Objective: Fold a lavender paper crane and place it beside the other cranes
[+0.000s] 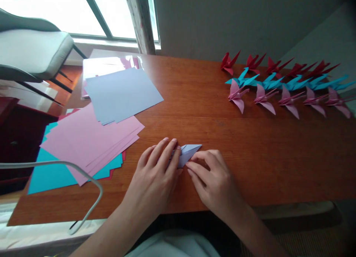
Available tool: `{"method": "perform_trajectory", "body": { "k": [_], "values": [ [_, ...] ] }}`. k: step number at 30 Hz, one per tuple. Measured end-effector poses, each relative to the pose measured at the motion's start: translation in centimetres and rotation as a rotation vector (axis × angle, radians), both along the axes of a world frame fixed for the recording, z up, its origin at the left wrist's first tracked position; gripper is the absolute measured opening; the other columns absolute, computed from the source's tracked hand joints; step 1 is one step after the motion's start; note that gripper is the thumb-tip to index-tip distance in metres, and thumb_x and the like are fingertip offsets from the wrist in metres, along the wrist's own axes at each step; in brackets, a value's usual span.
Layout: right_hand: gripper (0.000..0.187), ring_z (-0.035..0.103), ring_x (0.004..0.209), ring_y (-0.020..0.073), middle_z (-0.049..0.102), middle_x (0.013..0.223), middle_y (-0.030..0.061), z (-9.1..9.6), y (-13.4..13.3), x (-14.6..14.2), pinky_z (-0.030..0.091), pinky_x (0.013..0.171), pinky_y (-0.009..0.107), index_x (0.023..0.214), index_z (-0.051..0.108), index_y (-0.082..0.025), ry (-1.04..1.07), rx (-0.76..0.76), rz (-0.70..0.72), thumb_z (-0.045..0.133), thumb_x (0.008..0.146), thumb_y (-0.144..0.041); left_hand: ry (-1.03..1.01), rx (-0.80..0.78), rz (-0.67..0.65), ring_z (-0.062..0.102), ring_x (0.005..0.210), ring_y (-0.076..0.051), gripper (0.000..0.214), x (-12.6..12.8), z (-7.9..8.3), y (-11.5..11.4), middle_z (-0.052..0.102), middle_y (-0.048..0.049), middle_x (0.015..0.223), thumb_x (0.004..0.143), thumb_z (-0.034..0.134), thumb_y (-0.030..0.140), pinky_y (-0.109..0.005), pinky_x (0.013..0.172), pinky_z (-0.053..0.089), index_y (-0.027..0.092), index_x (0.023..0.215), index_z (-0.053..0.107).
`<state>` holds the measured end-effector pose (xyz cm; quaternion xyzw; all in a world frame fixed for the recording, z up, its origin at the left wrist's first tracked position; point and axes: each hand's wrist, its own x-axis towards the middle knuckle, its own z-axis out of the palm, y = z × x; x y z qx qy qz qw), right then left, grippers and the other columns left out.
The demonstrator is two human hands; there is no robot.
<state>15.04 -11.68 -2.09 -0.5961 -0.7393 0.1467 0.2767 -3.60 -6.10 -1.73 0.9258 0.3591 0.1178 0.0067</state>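
Note:
A small folded piece of pale lavender paper (pixel 188 152) lies on the wooden table (pixel 222 145) near its front edge. My left hand (pixel 155 175) rests on the paper's left part, fingers stretched flat and pressing it down. My right hand (pixel 214 179) touches the paper's lower right edge, its fingers bent and pressed together on the fold. Part of the paper is hidden under both hands.
Stacks of paper sheets lie at the left: lavender (pixel 122 94), pink (pixel 89 138), teal (pixel 52 175). Rows of folded cranes stand at the back right: red (pixel 275 66), teal (pixel 278 82), pink (pixel 286 99). A grey chair (pixel 30 49) stands by the window. A white cable (pixel 83 175) loops at the front left.

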Motion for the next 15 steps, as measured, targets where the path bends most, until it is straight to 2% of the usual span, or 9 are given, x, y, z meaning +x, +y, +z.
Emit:
{"method": "perform_trajectory", "body": {
  "k": [3,7,10,15],
  "values": [
    [0.023,0.055,0.112,0.0268,0.067,0.12,0.0112,-0.4,0.3,0.6,0.051,0.096,0.047,0.115,0.068,-0.019,-0.033,0.064,0.038,0.061,0.093,-0.016,0.011,-0.02,-0.041,0.047,0.138,-0.037,0.043,-0.1,-0.2,0.4,0.051,-0.0167,0.151,0.097,0.052,0.02,-0.052,0.105,0.043,0.013,0.139,0.057],
    [0.021,0.058,0.11,0.0267,0.071,0.117,0.0104,-0.5,0.6,1.3,0.051,0.095,0.045,0.113,0.07,-0.018,-0.109,0.129,0.072,0.066,0.092,-0.019,-0.011,-0.08,-0.096,0.047,0.138,-0.037,0.042,0.2,0.0,0.9,0.051,-0.0162,0.151,0.096,0.054,0.02,-0.053,0.106,0.044,0.017,0.138,0.058],
    [0.016,0.061,0.104,0.0252,0.073,0.111,0.0099,-0.2,0.7,1.5,0.053,0.09,0.042,0.107,0.073,-0.017,-0.138,0.16,0.077,0.067,0.092,-0.018,-0.058,-0.089,-0.134,0.048,0.135,-0.036,0.039,0.2,0.2,1.1,0.054,-0.0162,0.148,0.097,0.051,0.02,-0.053,0.105,0.046,0.015,0.134,0.061],
    [0.017,0.063,0.1,0.0237,0.074,0.11,0.0098,0.2,0.9,1.7,0.053,0.086,0.04,0.109,0.073,-0.018,-0.163,0.146,0.115,0.063,0.095,-0.019,-0.186,-0.038,-0.213,0.055,0.123,-0.029,0.033,-0.6,0.3,1.2,0.066,-0.0134,0.133,0.101,0.043,0.016,-0.044,0.103,0.05,0.008,0.12,0.068]
  ]
}}
